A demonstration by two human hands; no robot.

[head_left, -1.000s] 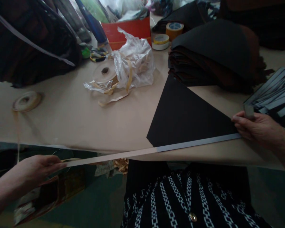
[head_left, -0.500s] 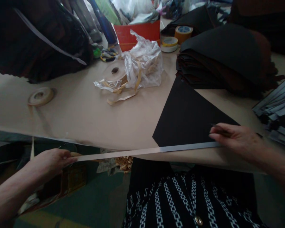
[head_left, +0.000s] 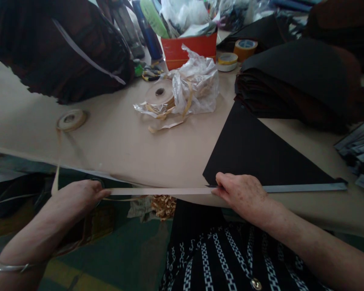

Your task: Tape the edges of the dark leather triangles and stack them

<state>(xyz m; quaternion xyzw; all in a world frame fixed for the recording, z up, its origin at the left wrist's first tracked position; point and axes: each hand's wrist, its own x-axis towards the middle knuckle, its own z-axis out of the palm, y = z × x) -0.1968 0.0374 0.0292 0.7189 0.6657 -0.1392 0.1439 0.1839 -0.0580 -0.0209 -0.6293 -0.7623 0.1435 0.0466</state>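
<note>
A black triangular sheet [head_left: 255,149] lies on the table with a pale tape strip [head_left: 160,191] along its front edge; the strip looks grey over the sheet and runs on leftward past its corner. My left hand [head_left: 81,192] pinches this strip beyond the table edge and holds it taut. At the sheet's left corner is my right hand [head_left: 242,196], closed, its fingertips against the strip. The dark tip of a thin pointed tool [head_left: 210,186] pokes out of my right fingers; the rest is hidden. Tape hangs from a small roll [head_left: 71,120] down toward my left hand.
A larger tape roll [head_left: 159,97] sits beside a crumpled clear plastic bag [head_left: 197,87]. Behind are a red box [head_left: 188,50], scissors [head_left: 152,72] and yellow tape rolls [head_left: 227,60]. Dark stacked sheets [head_left: 294,81] stand at right, a dark bundle [head_left: 79,52] at left, grey-edged strips [head_left: 358,149] far right.
My right hand has moved left along the strip from the sheet's right part to its left corner. The left hand still holds the strip. The whole view has shifted slightly.
</note>
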